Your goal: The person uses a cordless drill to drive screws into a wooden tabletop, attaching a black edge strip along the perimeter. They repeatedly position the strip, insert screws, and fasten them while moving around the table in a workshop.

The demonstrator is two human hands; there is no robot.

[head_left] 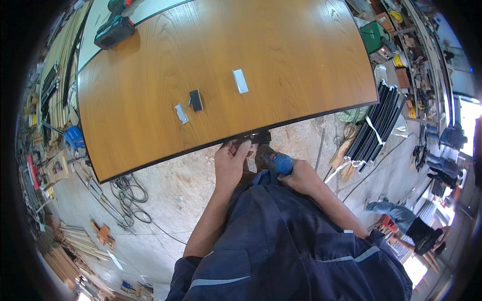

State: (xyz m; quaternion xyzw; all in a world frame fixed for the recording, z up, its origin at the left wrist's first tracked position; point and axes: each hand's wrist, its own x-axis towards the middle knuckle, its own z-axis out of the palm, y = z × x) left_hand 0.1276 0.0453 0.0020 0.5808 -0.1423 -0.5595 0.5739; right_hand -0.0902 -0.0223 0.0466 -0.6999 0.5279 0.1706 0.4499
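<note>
A broad wood-grain board [301, 55] with a dark edge lies in front of me. At its near edge, my left hand [232, 164] is closed in a pinch beside a small dark metal part [259, 137]; what sits between the fingertips is hidden. My right hand [301, 176] is closed around a blue tool with a rounded end [282, 163], held close to my body; its working end does not show. On the board rest a silver strip [241, 81], a dark bracket [196, 100] and a thin notched metal plate [181, 113].
A cordless power tool with a dark battery [114, 32] stands at the far left. Looped black cable [129, 200] lies on the floor at left. Bundled black profiles [375, 125] lie at right. Another person [414, 220] is farther right.
</note>
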